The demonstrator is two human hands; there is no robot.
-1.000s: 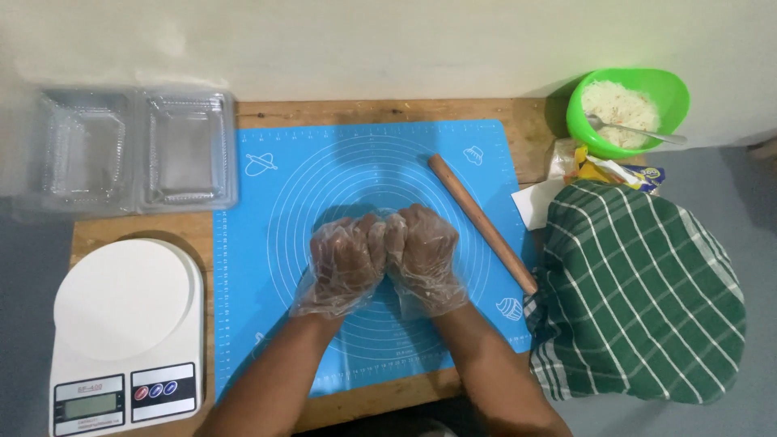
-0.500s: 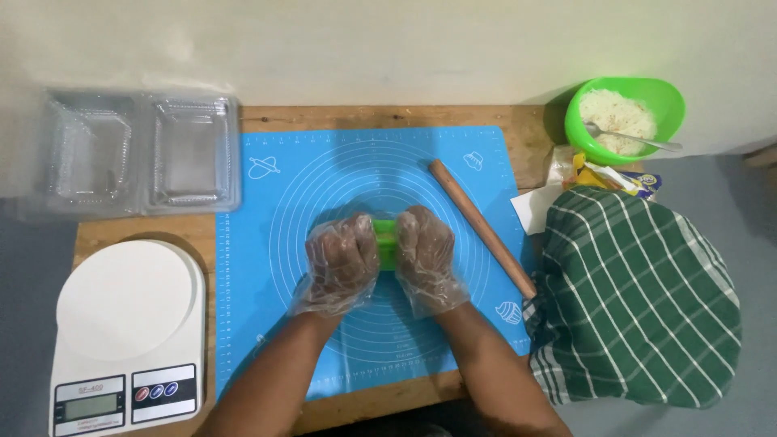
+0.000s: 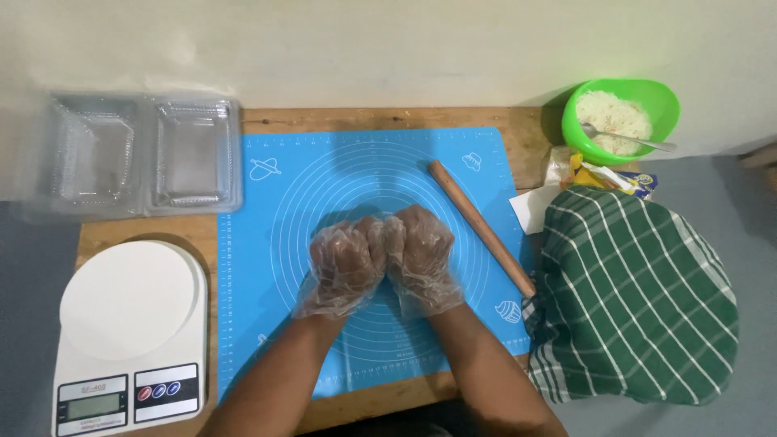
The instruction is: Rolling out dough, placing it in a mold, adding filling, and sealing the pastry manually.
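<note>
Left hand (image 3: 344, 265) and right hand (image 3: 421, 257), both gloved, are pressing together clenched at the centre of the blue mat (image 3: 267, 235); what they enclose is hidden. One rolling pin (image 3: 481, 228) is lying just right, leaving open mat toward every edge. One scale (image 3: 125, 332) and two clear trays (image 3: 137, 154) are sitting left.

Rolling pin (image 3: 481, 227) right of hands (image 3: 380, 259)

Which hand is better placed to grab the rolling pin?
Probably the right hand: the wooden rolling pin lies just beside it on the blue mat; the left hand would have to cross over.
</note>
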